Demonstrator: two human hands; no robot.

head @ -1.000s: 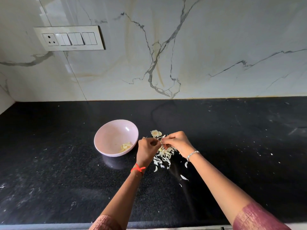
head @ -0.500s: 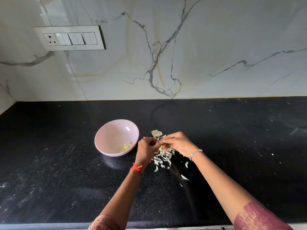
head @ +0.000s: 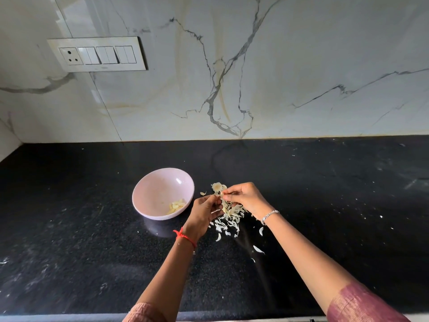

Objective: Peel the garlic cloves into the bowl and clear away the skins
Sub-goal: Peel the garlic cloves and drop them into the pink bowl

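A black speckled desk [head: 92,263] carries a pale pink bowl [head: 148,182]. Just right of the bowl, both hands meet above a heap of garlic skins [head: 229,216]. The left hand [head: 204,214] has its fingers curled inward; whether they grip anything cannot be told. The right hand [head: 246,198] pinches a garlic clove [head: 221,194] at its fingertips. A few peeled cloves [head: 177,205] lie inside the bowl.
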